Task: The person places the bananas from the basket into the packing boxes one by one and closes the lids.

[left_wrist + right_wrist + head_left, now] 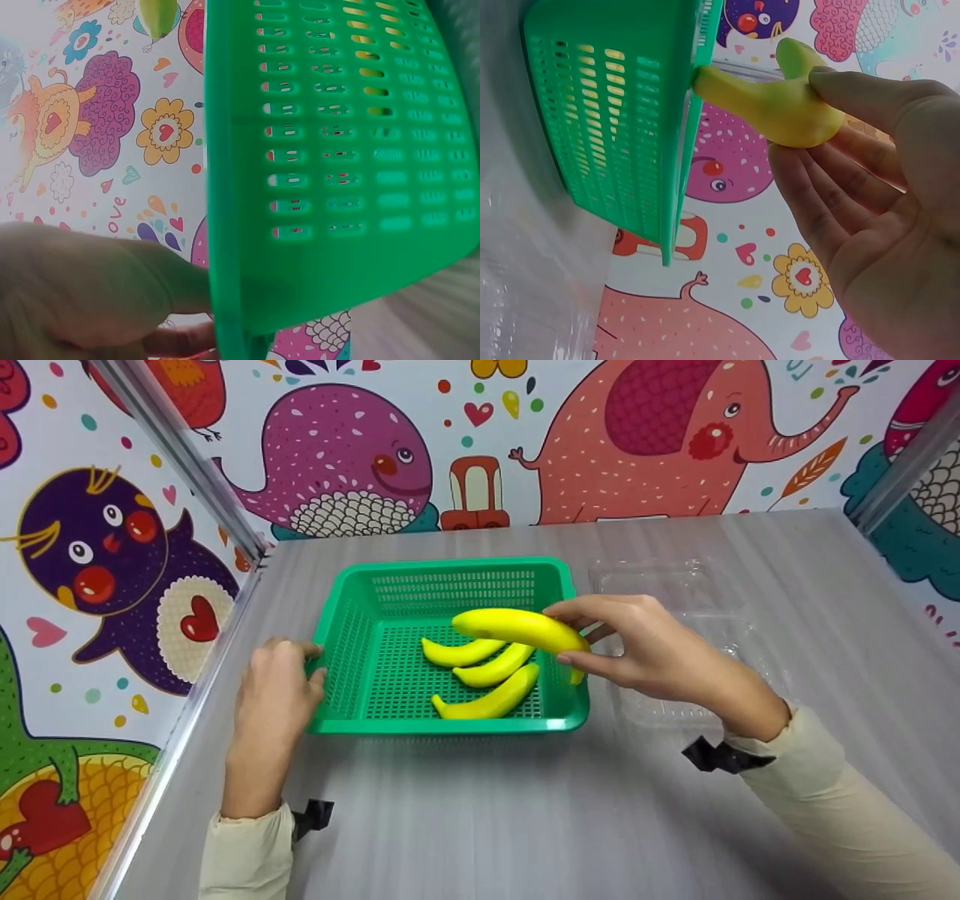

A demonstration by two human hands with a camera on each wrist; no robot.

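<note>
My right hand (649, 649) holds a yellow banana (517, 628) between thumb and fingers, above the right side of a green plastic basket (450, 726). In the right wrist view, the stem end of this banana (806, 112) points toward the basket's rim. Three more bananas lie on the basket floor, the nearest banana (491, 697) close to the front wall. At the basket's left rim, my left hand (274, 690) grips the edge with thumb and fingertips. The left wrist view shows that hand (82, 292) at the rim, its fingertips partly hidden behind it.
A clear plastic container (675, 660) stands on the grey table (480, 810), right of the basket and partly behind my right hand. Walls with cartoon animals (345, 457) enclose the table at the back and sides, with a metal strip (180, 697) along the left edge.
</note>
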